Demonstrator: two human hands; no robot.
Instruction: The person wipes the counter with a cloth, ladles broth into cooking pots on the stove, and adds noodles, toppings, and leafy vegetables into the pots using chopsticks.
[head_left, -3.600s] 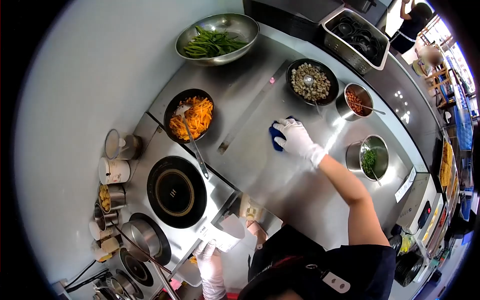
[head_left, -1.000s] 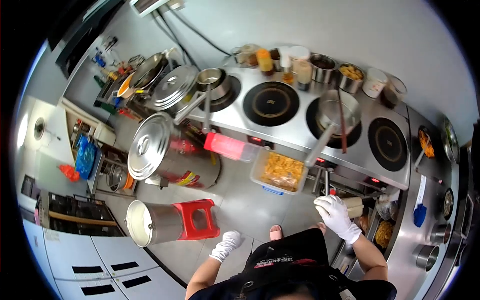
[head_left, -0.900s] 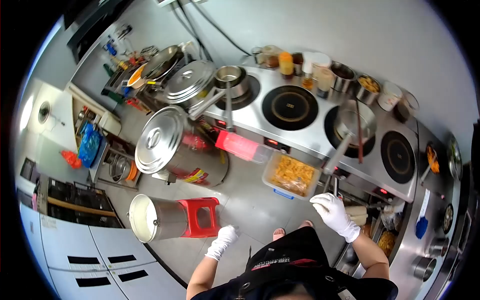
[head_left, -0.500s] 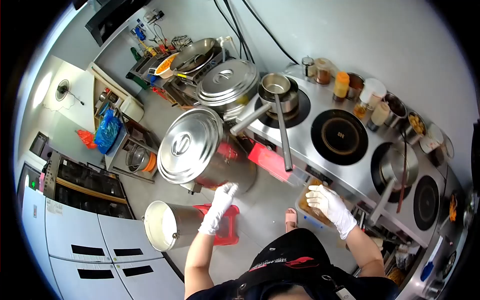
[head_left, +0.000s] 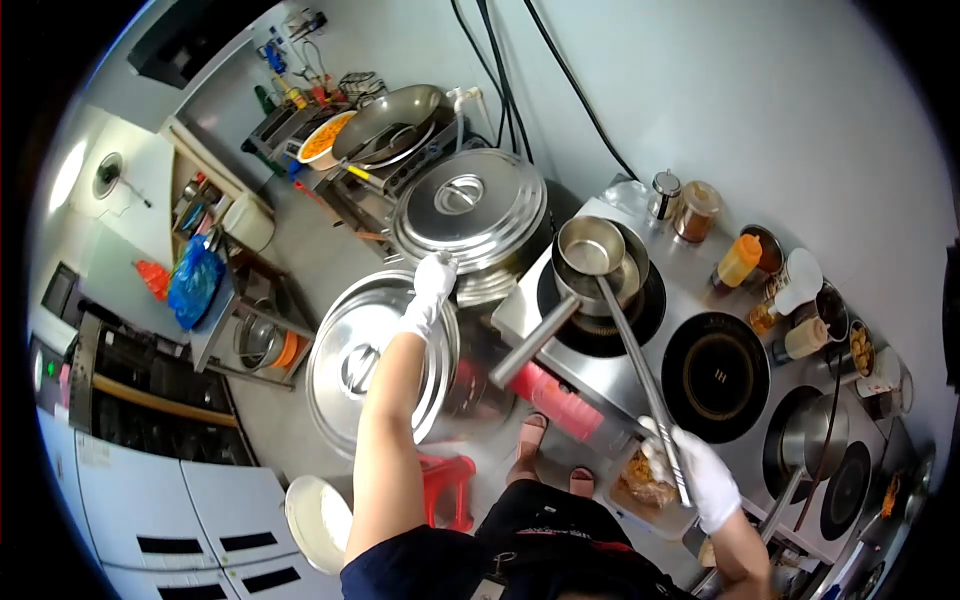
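Evidently, the two white-gloved hands were set wide apart. The left hand (head_left: 430, 295) was stretched out over the near stockpot (head_left: 482, 378), its fingers reaching the narrow space between that pot's lid (head_left: 333, 390) and the lidded rear pot (head_left: 505, 215). The fingers looked bent, but whether they had hold of a rim could not be told. The lids were probably there to keep what was inside covered.

The right hand (head_left: 710, 485) was beyond the front edge of the steel desk (head_left: 685, 270), at the end of the handle of a long ladle (head_left: 588, 247). The handle crossed in front of the glove, so I could not tell how far the hand was open or whether it gripped the metal. The ladle's bowl sat inside a saucepan (head_left: 628, 280) near the desk's left end; both handles pointed out past the front edge, most likely for easy reach from the person's side.

A plastic tub (head_left: 640, 490) with orange-brown food lay near the right hand, below the desk's front edge. A spice jar (head_left: 697, 212) and a squeeze bottle (head_left: 738, 260) stood along the back edge, presumably to keep them off the round black hob (head_left: 716, 375), which was bare.
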